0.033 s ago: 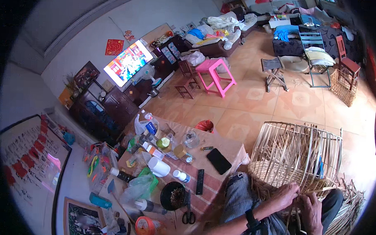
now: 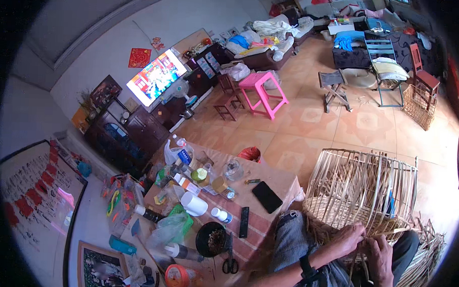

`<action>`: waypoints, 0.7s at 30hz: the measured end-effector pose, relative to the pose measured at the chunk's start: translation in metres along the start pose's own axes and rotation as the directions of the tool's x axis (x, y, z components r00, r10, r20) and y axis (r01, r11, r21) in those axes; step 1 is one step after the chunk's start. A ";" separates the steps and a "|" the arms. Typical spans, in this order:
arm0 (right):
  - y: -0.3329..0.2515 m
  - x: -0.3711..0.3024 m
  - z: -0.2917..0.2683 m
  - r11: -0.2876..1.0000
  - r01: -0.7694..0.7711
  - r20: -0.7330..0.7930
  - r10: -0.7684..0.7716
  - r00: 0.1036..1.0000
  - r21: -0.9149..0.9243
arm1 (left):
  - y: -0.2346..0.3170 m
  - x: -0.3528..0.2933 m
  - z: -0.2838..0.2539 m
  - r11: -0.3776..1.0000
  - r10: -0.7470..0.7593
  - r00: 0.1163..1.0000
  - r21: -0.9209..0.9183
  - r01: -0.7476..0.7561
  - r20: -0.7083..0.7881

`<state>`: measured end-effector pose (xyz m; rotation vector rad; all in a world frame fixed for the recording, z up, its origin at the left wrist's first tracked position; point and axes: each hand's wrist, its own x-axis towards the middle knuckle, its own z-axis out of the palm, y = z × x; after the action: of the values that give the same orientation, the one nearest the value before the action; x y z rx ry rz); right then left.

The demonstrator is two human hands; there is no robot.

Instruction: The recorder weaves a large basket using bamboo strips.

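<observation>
A half-woven basket [image 2: 318, 207] of pale plant strips rests at my knees, its long upright strips standing loose above a woven band. My left hand [image 2: 348, 240], a dark watch on its wrist, is closed in a pinch on a strip at the basket's near edge. Right beside it, my right hand [image 2: 380, 257] has its fingers bent and pinched on the strips too. The fingertips of both hands nearly meet, and the exact strip ends between them are too small to make out. More loose strips [image 2: 428, 251] lie in a heap to the right of my leg.
Left of my knee stands a table [image 2: 288, 188] with a phone [image 2: 267, 197], a remote [image 2: 244, 222], scissors [image 2: 230, 264], a black bowl [image 2: 208, 241], bottles and jars. Farther off are a pink stool [image 2: 264, 84], a folding stool [image 2: 333, 86] and a chair [image 2: 424, 74].
</observation>
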<state>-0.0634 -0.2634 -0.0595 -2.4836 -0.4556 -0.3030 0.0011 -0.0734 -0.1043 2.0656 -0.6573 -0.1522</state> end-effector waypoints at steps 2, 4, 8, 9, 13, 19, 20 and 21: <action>0.005 0.000 0.006 0.995 0.094 -0.060 -0.095 0.994 -0.021 | 0.000 -0.002 -0.003 1.000 0.029 1.000 -0.004 -0.029 -0.010; 0.007 -0.001 0.013 0.995 0.094 -0.067 -0.096 0.993 -0.022 | -0.001 -0.003 -0.004 0.998 0.061 0.998 0.001 -0.061 0.019; 0.006 -0.002 0.023 0.993 -0.118 -0.020 0.118 0.993 0.004 | 0.000 -0.006 0.003 0.982 0.190 0.971 0.045 -0.185 -0.144; 0.005 -0.002 0.024 0.993 -0.118 -0.015 0.118 0.993 0.001 | -0.001 -0.004 0.004 0.992 0.115 0.991 0.058 -0.111 -0.074; -0.002 0.001 0.024 0.986 -0.156 -0.050 0.159 0.986 0.055 | -0.002 -0.001 0.005 0.994 0.079 0.997 0.080 -0.077 -0.013; -0.008 0.003 0.023 0.963 -0.254 -0.059 0.260 0.964 0.089 | 0.009 0.002 0.003 0.998 0.027 0.998 -0.046 -0.030 -0.060; -0.009 0.002 0.023 0.948 -0.303 -0.049 0.308 0.950 0.094 | 0.011 0.002 0.004 0.999 0.011 0.999 -0.043 -0.013 -0.040; -0.010 0.002 0.024 0.954 -0.280 -0.065 0.288 0.955 0.105 | 0.013 0.002 0.005 0.999 -0.014 0.996 -0.048 0.010 -0.084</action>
<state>-0.0627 -0.2408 -0.0724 -2.3934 -0.0734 -0.2557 -0.0040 -0.0832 -0.0960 2.0187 -0.5844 -0.0862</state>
